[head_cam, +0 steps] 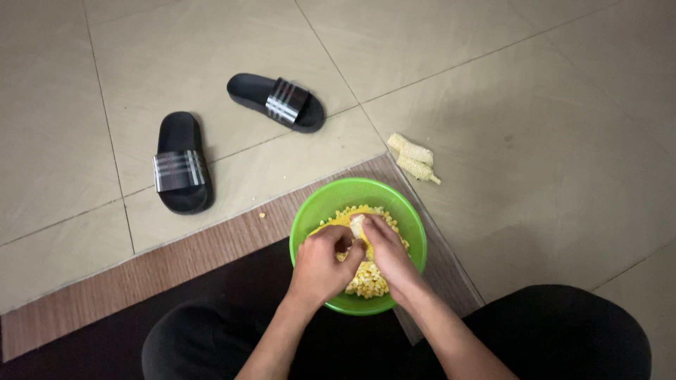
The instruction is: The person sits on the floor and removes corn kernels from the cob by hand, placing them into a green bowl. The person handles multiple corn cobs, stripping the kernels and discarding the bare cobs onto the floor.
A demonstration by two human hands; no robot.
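Both hands, left point(320, 267) and right point(391, 253), are pinching a cob point(358, 225) over the bowl point(310, 207), its length seemingly pointing away from the fingers.

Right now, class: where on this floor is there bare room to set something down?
Free: tiles right of the bare cobs, and tiles between the slippers and the mat. Crowded: the green bowl, filled by kernels and both hands, left and right.
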